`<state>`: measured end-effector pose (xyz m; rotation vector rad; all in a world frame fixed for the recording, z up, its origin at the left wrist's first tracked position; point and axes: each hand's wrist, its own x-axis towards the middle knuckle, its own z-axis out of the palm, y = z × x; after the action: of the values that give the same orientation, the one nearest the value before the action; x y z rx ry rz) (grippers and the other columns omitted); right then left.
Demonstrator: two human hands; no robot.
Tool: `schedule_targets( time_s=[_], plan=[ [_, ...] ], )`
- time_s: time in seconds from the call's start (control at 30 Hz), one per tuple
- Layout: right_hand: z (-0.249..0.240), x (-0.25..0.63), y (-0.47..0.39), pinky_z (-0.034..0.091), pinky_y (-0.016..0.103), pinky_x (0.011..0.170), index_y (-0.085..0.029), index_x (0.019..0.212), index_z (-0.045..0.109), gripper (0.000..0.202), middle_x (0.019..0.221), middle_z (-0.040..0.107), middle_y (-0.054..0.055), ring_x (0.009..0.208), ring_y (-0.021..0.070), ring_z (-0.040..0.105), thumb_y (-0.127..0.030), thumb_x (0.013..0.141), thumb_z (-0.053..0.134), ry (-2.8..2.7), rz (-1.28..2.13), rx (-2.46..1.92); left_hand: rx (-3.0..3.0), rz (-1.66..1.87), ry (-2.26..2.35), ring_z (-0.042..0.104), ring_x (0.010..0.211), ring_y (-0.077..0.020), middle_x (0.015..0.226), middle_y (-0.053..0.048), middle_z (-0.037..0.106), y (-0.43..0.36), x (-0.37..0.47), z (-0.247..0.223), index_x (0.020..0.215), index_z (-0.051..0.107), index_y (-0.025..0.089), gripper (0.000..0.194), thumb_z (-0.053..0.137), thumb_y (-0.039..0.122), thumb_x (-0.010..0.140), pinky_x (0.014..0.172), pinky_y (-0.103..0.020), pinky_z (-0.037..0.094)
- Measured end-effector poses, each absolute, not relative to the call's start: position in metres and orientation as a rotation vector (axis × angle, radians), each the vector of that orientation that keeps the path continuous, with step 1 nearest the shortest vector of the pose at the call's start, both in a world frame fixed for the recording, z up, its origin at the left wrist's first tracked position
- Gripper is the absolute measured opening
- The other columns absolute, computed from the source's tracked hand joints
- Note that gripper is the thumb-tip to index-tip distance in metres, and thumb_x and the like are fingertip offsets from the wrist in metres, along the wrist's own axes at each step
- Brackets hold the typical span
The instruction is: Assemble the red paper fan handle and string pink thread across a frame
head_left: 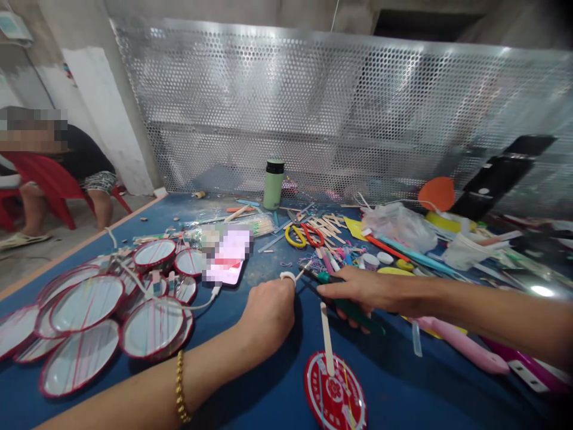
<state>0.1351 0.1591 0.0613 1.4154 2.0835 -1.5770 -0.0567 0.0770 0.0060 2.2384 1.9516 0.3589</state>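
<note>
My left hand (268, 312) is closed in a fist on the blue table (250, 400), pinching a small white ring (287, 276) at its top. A thin pale strand (305, 269) runs from the ring toward my right hand (363, 290). That hand lies just to the right and grips a green-handled tool (358, 316), whose tip points at the ring. In front of both hands lies a red round fan (335, 391) with a pale stick handle (326, 338); neither hand touches it.
Several round red-rimmed fans (89, 310) are piled at the left beside a phone (228, 258) on a cable. Behind are a green bottle (274, 183), yellow-red scissors (304, 236), loose wooden sticks (329, 226), a plastic bag (398, 224) and a perforated metal panel (340, 107). A person (85, 164) sits far left.
</note>
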Motion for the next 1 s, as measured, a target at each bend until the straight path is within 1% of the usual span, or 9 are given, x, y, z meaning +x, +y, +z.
schedule_targets(
  time_s=[0.17,0.3,0.4,0.5,0.67,0.8,0.9,1.0],
  plan=[
    [0.067,0.135,0.157,0.045,0.018,0.041,-0.015,0.087,0.059,0.045,0.07,0.063,0.0,0.046,0.0093,0.057,-0.06,0.086,0.06,2.052,-1.589,1.401,2.254,0.347,1.946,0.074,0.086,-0.0335,0.09,-0.014,0.075,0.077,-0.056,0.006,0.097,0.06,0.016,0.026,0.035,0.016,0.096,0.066,-0.04,0.056],
    [0.074,0.132,0.154,0.046,0.019,0.045,-0.015,0.082,0.059,0.045,0.069,0.065,0.002,0.047,0.009,0.058,-0.059,0.088,0.057,2.035,-1.578,1.399,2.272,0.362,1.927,0.074,0.084,-0.0348,0.087,-0.015,0.075,0.078,-0.056,0.004,0.095,0.061,0.016,0.027,0.034,0.012,0.094,0.065,-0.042,0.056],
    [0.076,0.129,0.151,0.049,0.02,0.046,-0.015,0.081,0.058,0.042,0.063,0.063,0.001,0.046,0.0096,0.057,-0.055,0.091,0.052,2.025,-1.558,1.456,2.274,0.374,1.936,0.074,0.082,-0.0362,0.086,-0.016,0.075,0.079,-0.057,0.001,0.094,0.06,0.016,0.028,0.033,0.013,0.095,0.063,-0.043,0.056],
    [0.076,0.127,0.148,0.049,0.02,0.046,-0.015,0.081,0.058,0.038,0.063,0.063,0.0,0.045,0.0093,0.055,-0.05,0.093,0.052,2.074,-1.511,1.493,2.283,0.361,1.947,0.074,0.081,-0.0361,0.085,-0.016,0.075,0.079,-0.056,0.001,0.094,0.06,0.016,0.029,0.031,0.015,0.097,0.063,-0.043,0.056],
    [0.073,0.125,0.144,0.043,0.018,0.039,-0.014,0.071,0.057,0.037,0.056,0.058,-0.001,0.041,0.0084,0.052,-0.041,0.095,0.05,2.148,-1.446,1.515,2.279,0.3,1.986,0.075,0.082,-0.035,0.085,-0.015,0.075,0.077,-0.055,0.003,0.095,0.06,0.017,0.027,0.033,0.016,0.097,0.063,-0.042,0.057],
    [0.072,0.123,0.145,0.041,0.019,0.035,-0.014,0.071,0.059,0.036,0.054,0.056,-0.001,0.039,0.0098,0.052,-0.039,0.095,0.05,2.138,-1.434,1.501,2.286,0.28,1.996,0.075,0.08,-0.0356,0.084,-0.014,0.076,0.077,-0.055,0.004,0.097,0.061,0.016,0.028,0.033,0.018,0.098,0.061,-0.042,0.056],
    [0.071,0.122,0.147,0.041,0.018,0.035,-0.014,0.069,0.058,0.036,0.054,0.057,-0.001,0.039,0.0096,0.053,-0.037,0.095,0.049,2.14,-1.425,1.496,2.299,0.273,1.991,0.075,0.079,-0.0357,0.084,-0.013,0.076,0.076,-0.056,0.004,0.096,0.062,0.017,0.029,0.033,0.019,0.099,0.059,-0.041,0.056],
    [0.07,0.123,0.148,0.042,0.018,0.035,-0.014,0.067,0.057,0.037,0.055,0.058,-0.001,0.039,0.0091,0.053,-0.036,0.096,0.049,2.15,-1.43,1.485,2.308,0.276,1.999,0.075,0.079,-0.0354,0.083,-0.013,0.076,0.075,-0.056,0.004,0.096,0.062,0.017,0.028,0.034,0.017,0.098,0.059,-0.04,0.055]
  ],
)
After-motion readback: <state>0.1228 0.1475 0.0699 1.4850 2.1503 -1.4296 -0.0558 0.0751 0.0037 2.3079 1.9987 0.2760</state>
